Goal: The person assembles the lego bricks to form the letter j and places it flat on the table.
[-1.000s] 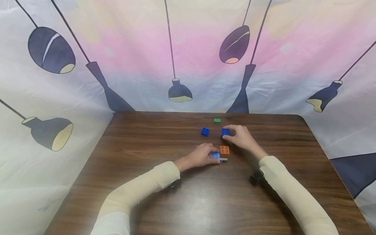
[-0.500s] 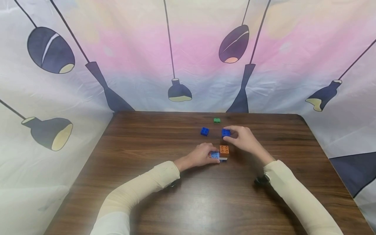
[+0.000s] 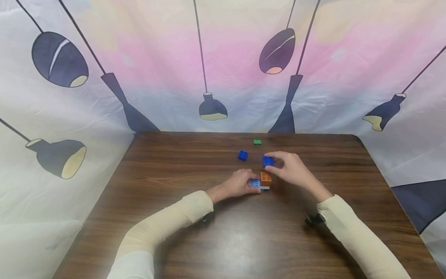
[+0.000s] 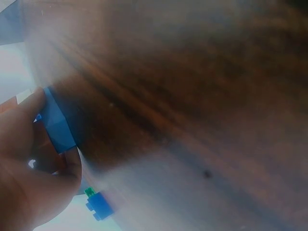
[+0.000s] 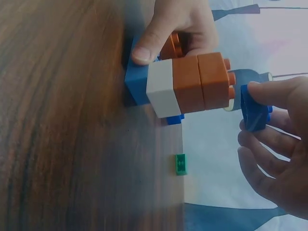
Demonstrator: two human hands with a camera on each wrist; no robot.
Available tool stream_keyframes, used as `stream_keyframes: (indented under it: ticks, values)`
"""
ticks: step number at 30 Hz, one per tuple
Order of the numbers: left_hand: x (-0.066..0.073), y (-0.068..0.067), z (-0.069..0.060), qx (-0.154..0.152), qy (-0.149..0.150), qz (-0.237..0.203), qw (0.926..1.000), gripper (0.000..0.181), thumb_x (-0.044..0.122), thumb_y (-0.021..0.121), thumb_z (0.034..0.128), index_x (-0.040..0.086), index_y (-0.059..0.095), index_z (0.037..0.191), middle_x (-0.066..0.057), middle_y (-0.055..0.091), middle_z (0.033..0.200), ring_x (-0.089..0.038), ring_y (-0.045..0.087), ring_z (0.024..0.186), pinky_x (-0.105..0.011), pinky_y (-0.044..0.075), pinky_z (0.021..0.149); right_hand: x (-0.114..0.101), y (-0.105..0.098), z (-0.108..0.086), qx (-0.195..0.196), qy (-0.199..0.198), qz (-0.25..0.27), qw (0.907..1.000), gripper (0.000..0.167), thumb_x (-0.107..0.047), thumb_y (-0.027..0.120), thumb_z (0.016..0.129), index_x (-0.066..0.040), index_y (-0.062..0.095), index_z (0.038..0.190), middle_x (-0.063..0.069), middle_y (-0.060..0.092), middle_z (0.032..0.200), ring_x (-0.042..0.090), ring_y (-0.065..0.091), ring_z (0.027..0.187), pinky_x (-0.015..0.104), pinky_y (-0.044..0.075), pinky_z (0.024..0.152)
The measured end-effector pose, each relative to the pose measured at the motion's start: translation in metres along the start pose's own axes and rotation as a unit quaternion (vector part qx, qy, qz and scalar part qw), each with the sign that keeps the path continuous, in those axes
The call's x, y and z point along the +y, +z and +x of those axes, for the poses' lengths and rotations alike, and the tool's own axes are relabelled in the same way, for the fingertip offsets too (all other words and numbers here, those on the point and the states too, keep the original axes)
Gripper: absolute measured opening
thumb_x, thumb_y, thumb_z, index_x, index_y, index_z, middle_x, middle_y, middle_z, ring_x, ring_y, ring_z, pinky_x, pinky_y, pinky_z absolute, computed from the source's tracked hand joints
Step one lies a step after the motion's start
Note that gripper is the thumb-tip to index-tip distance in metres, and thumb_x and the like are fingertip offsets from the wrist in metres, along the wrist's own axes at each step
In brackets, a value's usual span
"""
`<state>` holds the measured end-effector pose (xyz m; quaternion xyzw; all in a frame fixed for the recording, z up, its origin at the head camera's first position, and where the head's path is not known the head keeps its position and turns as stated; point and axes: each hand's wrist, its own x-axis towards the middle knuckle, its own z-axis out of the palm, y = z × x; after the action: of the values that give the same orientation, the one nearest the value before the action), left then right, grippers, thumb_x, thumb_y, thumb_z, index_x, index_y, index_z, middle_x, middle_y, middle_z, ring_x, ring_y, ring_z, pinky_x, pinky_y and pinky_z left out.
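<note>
My left hand (image 3: 238, 183) grips the light blue brick (image 5: 136, 79) at the base of a small build, thumb on its near side. On that base stands a white brick (image 5: 160, 88), topped by two stacked orange bricks (image 5: 199, 83). Another orange brick (image 5: 169, 47) shows partly behind the left thumb. Pinched between thumb and fingers of my right hand (image 3: 290, 167) is a dark blue brick (image 5: 255, 111). It hangs just off the studs of the top orange brick, apart from it in the right wrist view.
A second dark blue brick (image 3: 242, 155) lies on the brown wooden table (image 3: 167, 166), behind the build. Farther back is a small green brick (image 3: 257, 142). A patterned cloth (image 3: 167, 77) hangs along the table's back edge.
My right hand has drawn the dark blue brick back toward the orange stack, slightly nearer to me. The left hand has kept its place on the light blue brick.
</note>
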<state>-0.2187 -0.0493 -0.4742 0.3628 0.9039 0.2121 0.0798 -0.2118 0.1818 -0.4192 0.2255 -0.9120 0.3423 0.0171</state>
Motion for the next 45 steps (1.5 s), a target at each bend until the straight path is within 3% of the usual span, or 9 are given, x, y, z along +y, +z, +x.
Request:
stream_keyframes:
  ticks: [14, 31, 45]
  values:
    - [0.000, 0.000, 0.000, 0.007, 0.009, 0.005, 0.9999, 0.050, 0.043, 0.076, 0.0921, 0.008, 0.072, 0.128, 0.001, 0.065, 0.095, -0.009, 0.052, 0.077, -0.021, 0.041, 0.066, -0.008, 0.004, -0.015, -0.005, -0.020, 0.002, 0.9998, 0.043, -0.023, 0.076, 0.094, -0.007, 0.067, 0.133, 0.008, 0.073, 0.112, 0.020, 0.070, 0.093, 0.044, 0.058, 0.080]
    - [0.000, 0.001, -0.002, 0.011, 0.009, -0.001, 0.9999, 0.046, 0.042, 0.076, 0.0928, 0.012, 0.072, 0.127, 0.002, 0.064, 0.095, -0.010, 0.052, 0.080, -0.021, 0.042, 0.069, -0.007, 0.013, -0.025, -0.013, -0.015, 0.015, 0.9997, 0.041, -0.028, 0.076, 0.095, -0.010, 0.069, 0.131, 0.004, 0.073, 0.111, 0.012, 0.068, 0.088, 0.038, 0.058, 0.076]
    - [0.000, 0.001, -0.001, 0.012, 0.009, -0.001, 0.9999, 0.046, 0.041, 0.075, 0.0931, 0.012, 0.072, 0.128, 0.002, 0.065, 0.097, -0.009, 0.053, 0.081, -0.020, 0.043, 0.069, -0.007, 0.011, -0.026, -0.013, -0.019, 0.022, 0.9995, 0.041, -0.027, 0.076, 0.094, -0.010, 0.069, 0.131, 0.006, 0.073, 0.110, 0.014, 0.070, 0.090, 0.037, 0.059, 0.076]
